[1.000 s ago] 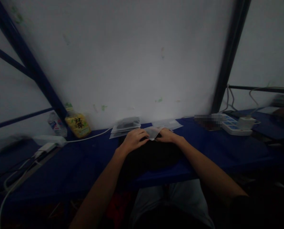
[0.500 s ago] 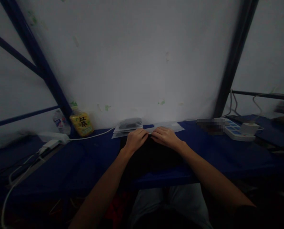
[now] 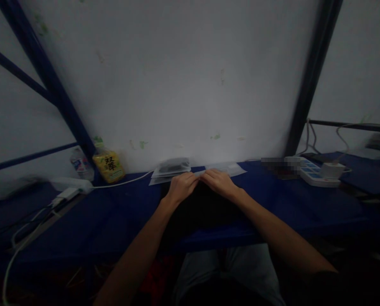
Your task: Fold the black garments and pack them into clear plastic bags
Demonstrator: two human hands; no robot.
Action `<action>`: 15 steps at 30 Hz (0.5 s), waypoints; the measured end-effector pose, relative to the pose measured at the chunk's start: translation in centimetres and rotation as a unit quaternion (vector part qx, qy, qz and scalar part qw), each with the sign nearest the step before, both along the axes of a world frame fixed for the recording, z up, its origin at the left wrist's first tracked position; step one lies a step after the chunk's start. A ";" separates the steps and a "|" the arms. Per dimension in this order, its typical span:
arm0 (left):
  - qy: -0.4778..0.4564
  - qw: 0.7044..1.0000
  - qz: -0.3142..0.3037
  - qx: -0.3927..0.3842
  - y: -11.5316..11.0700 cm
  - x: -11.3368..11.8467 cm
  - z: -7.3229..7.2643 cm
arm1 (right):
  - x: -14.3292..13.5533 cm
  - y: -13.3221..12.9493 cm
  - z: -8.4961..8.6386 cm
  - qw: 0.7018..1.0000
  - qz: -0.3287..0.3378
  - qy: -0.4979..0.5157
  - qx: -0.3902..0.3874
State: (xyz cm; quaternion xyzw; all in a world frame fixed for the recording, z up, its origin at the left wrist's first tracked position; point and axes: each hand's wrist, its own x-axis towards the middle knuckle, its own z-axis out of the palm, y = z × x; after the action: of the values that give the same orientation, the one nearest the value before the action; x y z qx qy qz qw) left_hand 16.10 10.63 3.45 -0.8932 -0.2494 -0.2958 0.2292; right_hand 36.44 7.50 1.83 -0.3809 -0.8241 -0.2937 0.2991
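Note:
A black item that looks like cloth (image 3: 205, 208) lies on the blue table (image 3: 113, 212) in front of me. At its far edge, my left hand (image 3: 183, 186) and my right hand (image 3: 218, 182) meet, fingers bent and pressed together. Whatever is between the fingertips is too dark and small to name. Just beyond the left hand is a stack of clear plastic bags (image 3: 171, 168), and behind the right hand lies a flat pale sheet (image 3: 230, 168).
At the back left stand a yellow package (image 3: 109, 165) and a plastic bottle (image 3: 81, 165). White power strips sit at the left (image 3: 72, 185) and right (image 3: 314, 172), with cables. Blue frame posts (image 3: 62, 102) rise at both sides before a wall.
My right hand has shifted slightly left, so its fingertips are closer to my left hand. The black item has barely moved.

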 end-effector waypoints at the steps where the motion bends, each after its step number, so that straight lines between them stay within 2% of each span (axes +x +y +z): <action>1: -0.004 1.000 -0.004 -0.007 -0.1 0.0 0.1 | 0.2 0.1 0.1 1.000 -0.012 0.002 -0.004; 4: -0.024 0.999 -0.020 -0.032 0.0 -0.2 0.5 | 1.5 0.6 0.3 0.999 -0.034 0.009 -0.025; 11: -0.119 0.990 -0.029 -0.073 0.7 -1.3 1.3 | 6.5 1.7 0.7 0.994 -0.065 0.061 -0.063; 15: -0.132 0.988 -0.020 -0.083 0.9 -1.4 1.5 | 7.8 1.9 0.8 0.992 -0.070 0.079 -0.067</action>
State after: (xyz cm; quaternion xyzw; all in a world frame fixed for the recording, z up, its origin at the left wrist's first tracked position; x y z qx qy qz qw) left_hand 14.68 11.49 4.92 -0.8668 -0.2834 -0.3943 0.1135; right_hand 44.21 9.43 2.63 -0.4787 -0.7872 -0.2267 0.3158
